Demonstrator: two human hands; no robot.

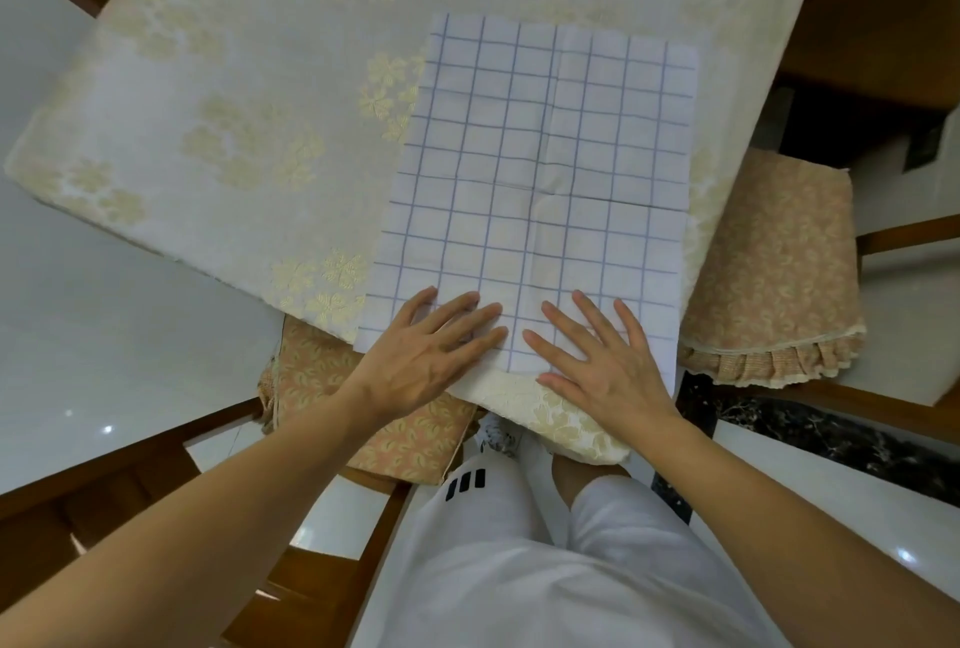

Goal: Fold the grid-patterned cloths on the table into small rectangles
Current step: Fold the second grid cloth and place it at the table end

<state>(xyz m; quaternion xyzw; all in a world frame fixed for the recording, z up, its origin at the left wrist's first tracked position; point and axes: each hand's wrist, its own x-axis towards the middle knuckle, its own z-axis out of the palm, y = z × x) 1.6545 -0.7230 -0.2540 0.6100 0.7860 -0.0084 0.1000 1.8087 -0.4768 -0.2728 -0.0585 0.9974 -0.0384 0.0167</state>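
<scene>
- The grid-patterned cloth (535, 190) is being kept flat on the bench (249, 75), by the near right corner, its near edge reaching the bench's near edge
- It is being pressed at that near edge by the left hand (423, 356) and the right hand (597, 356), fingers (467, 314) straight and spread, nothing being pinched
- Crease lines are being shown along the middle and across it; the smoothing is judged to be best done outward from the middle, palms kept flat, so that edges are being matched before the next fold
- No brand or writing is being shown on the cloth; only three short black bars (466, 483) on the white trousers (519, 569) are being seen, with no letters
</scene>
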